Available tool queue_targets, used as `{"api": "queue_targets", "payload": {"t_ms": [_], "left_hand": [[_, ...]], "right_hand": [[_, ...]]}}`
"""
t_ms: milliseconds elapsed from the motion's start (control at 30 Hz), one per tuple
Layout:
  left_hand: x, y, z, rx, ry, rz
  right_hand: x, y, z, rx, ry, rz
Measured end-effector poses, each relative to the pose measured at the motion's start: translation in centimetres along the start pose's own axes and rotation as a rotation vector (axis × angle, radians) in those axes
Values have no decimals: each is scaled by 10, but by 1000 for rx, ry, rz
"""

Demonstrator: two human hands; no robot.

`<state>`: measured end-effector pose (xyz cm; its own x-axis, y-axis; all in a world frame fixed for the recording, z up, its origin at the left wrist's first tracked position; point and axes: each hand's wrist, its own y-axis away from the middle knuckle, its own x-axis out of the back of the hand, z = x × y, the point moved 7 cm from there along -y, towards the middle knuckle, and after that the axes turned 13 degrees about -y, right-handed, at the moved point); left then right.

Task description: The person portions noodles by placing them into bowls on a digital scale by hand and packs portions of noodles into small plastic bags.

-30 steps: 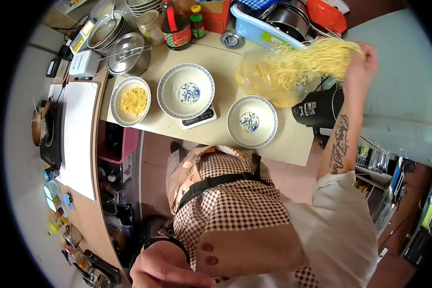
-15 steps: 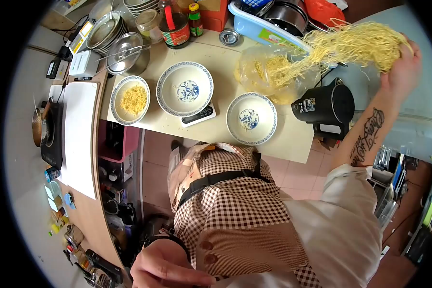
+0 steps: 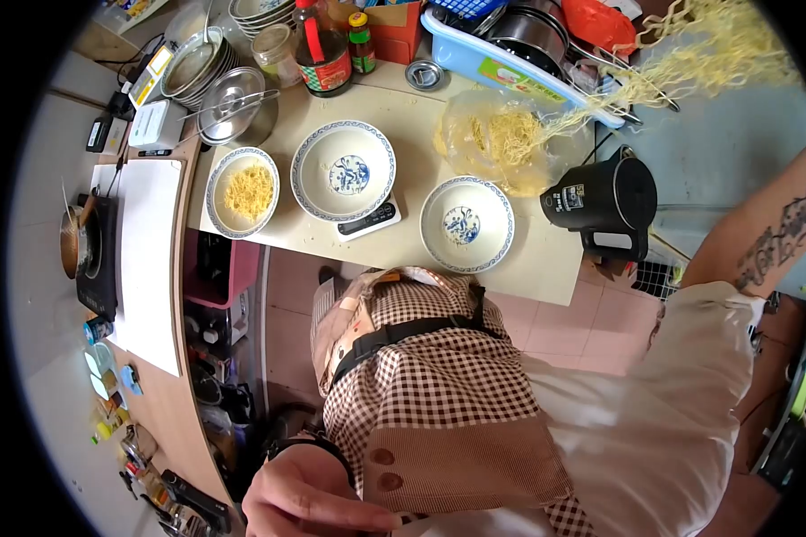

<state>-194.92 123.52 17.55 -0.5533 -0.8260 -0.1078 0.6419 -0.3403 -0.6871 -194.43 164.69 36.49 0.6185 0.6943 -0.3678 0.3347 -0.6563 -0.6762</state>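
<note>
A long bundle of thin yellow noodles (image 3: 703, 58) stretches at the upper right, blurred by motion. Its strands trail into a clear plastic bag (image 3: 553, 166), where more noodles lie. My right forearm reaches up to the right edge, toward the bundle's far end; the hand itself is out of view. At the bottom, close to the apron (image 3: 466, 452), my left hand (image 3: 309, 497) has its fingers curled together, and their inside is hidden. A patterned bowl with noodles (image 3: 246, 192) stands at the left. Two bare bowls are a middle bowl (image 3: 367, 148) on a kitchen scale (image 3: 372, 221) and a right bowl (image 3: 439, 219).
A black kettle (image 3: 631, 192) stands near the table's right edge. Along the back are a lidded metal pot (image 3: 233, 98), a red-capped jug (image 3: 322, 54), a sauce bottle (image 3: 361, 45) and a blue bin (image 3: 501, 67) of pans. A pan sits on a cooktop (image 3: 98, 259) at the left.
My right arm has swung outward to the right, carrying the hand out of view. The noodle bundle has moved up and right, its strands stretching further from the bag. My left hand stays put.
</note>
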Motion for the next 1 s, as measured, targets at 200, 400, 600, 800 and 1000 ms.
{"api": "queue_targets", "payload": {"t_ms": [200, 400, 600, 800, 1000], "left_hand": [[2, -2, 5, -26, -45, -60], [4, -7, 6, -168, -52, 23], [22, 4, 15, -135, -46, -1], [42, 22, 16, -158, -18, 88], [63, 33, 20, -78, -31, 109]], "right_hand": [[-2, -3, 0, 55, 17, -9], [-9, 0, 16, 51, 4, -24], [-28, 5, 41, 19, -36, -54], [-68, 26, 93, -75, -123, -127], [-110, 90, 182, -304, -219, -253]]}}
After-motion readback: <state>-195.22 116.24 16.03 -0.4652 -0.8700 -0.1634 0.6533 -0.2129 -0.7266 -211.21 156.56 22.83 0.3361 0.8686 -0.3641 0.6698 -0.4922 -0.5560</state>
